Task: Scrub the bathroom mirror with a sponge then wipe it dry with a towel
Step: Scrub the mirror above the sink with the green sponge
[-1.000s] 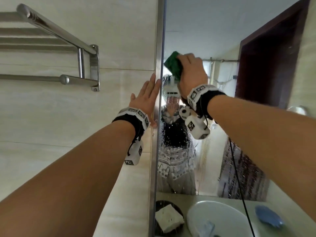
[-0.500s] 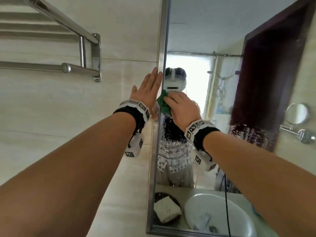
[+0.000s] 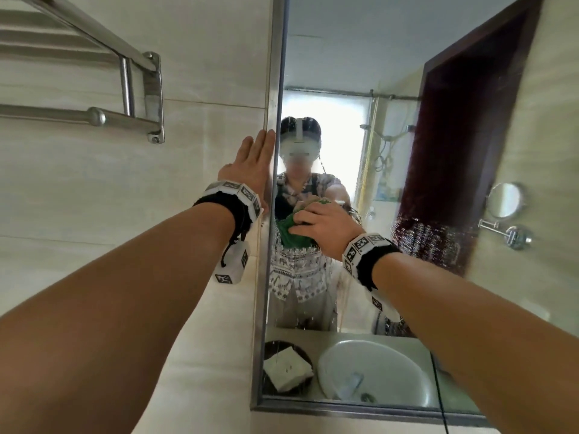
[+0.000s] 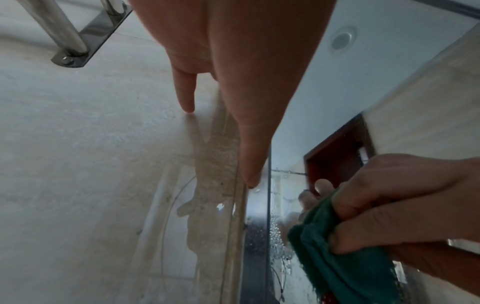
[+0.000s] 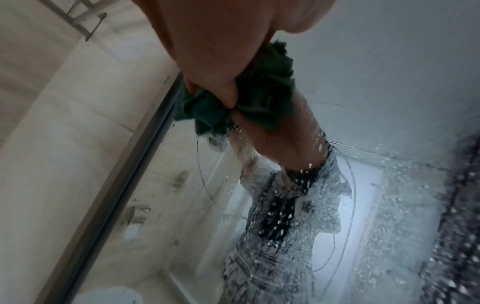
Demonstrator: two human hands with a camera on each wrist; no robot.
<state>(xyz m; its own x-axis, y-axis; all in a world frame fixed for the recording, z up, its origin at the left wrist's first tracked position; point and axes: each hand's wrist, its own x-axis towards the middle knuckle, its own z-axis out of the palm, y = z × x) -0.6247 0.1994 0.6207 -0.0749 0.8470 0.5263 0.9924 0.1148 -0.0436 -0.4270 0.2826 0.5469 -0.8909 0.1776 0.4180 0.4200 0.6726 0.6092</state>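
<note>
right hand (image 3: 326, 227) has its fingers bunched round the green cloth (image 3: 293, 234), pressed on the mirror (image 3: 391, 57) near its left edge. droplets sit below and right of it, so that's probably where the wiping goes next. left hand (image 3: 250, 164) is flat and open on the wall tile (image 3: 203, 57), holding nothing.

The frameless-looking glass mirror (image 3: 391, 57) with a brushed grey metal edge is showing glossy, beaded with water droplets lower down. The crumpled dark green cloth towel (image 3: 293, 234) is looking soft and matt. The chrome towel rack (image 3: 138, 86) is gleaming against smooth beige tiles (image 3: 78, 198).
</note>
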